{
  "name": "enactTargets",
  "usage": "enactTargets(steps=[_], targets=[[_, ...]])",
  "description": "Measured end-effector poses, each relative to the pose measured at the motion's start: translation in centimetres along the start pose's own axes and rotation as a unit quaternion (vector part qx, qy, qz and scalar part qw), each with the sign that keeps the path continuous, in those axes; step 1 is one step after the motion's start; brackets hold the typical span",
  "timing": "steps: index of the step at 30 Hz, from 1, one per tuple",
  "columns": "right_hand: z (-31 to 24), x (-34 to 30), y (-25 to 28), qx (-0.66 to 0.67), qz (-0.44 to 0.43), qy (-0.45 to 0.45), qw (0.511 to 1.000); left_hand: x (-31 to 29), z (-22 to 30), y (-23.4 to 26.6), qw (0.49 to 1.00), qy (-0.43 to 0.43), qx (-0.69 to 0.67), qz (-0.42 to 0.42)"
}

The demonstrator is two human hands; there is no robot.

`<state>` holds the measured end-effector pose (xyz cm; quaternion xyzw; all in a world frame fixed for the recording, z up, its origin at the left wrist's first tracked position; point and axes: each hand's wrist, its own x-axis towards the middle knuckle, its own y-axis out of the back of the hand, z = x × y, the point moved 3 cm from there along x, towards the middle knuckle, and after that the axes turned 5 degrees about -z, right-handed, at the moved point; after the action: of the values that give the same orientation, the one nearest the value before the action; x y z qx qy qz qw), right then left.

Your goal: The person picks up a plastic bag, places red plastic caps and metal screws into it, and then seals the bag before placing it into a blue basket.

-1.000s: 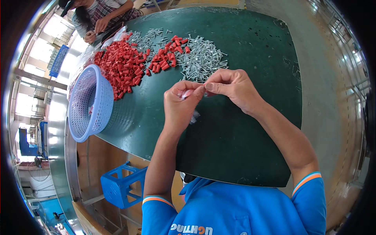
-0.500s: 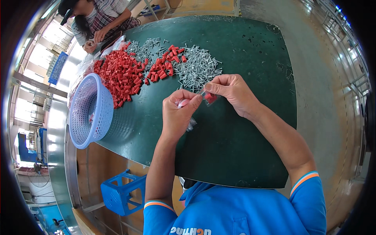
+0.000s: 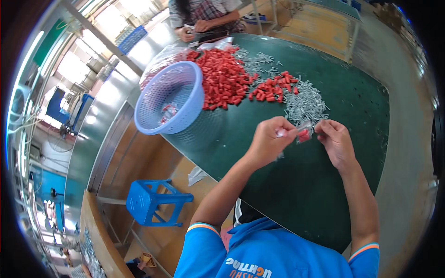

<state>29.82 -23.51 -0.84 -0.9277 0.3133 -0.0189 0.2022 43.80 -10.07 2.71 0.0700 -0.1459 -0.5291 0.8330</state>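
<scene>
My left hand (image 3: 270, 142) is closed, pinching a small clear plastic bag (image 3: 303, 134) with red plastic pieces inside. More clear plastic, crumpled, shows in its palm and below its fingers. My right hand (image 3: 337, 142) hovers just right of the bag, thumb and fingertips pressed together; whether something small sits between them is hidden. Just beyond both hands lies a heap of silver screws (image 3: 303, 102). Left of the screws are a small group of red plastic sleeves (image 3: 273, 88) and a much larger red pile (image 3: 222, 78).
A light-blue perforated basket (image 3: 194, 99) stands at the green table's (image 3: 296, 185) left edge, some small bags inside. Across the table a person (image 3: 206, 18) works with both hands. A blue plastic stool (image 3: 155, 197) is on the floor at the left.
The view has swung left, so the table things appear farther right. My right fingertips have come away from the bag, which stays in my left hand.
</scene>
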Motion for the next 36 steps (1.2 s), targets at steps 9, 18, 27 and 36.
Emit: enactTargets(steps=[9, 18, 27, 36], targets=[[0.6, 0.2, -0.6, 0.003, -0.026, -0.016, 1.0, -0.4, 0.0, 20.9, 0.901, 0.078, 0.043, 0.424], [0.3, 0.1, -1.1, -0.075, -0.025, 0.027, 0.996, 2.0, -0.3, 4.3, 0.937, 0.113, -0.328, -0.036], [-0.9, -0.5, -1.9, -0.086, -0.05, 0.119, 0.988, 2.6, -1.3, -4.6, 0.899, 0.154, -0.387, -0.133], [-0.9, 0.0, -1.2, -0.124, -0.06, 0.075, 0.988, 2.2, -2.3, -6.4, 0.891, 0.127, -0.397, -0.181]])
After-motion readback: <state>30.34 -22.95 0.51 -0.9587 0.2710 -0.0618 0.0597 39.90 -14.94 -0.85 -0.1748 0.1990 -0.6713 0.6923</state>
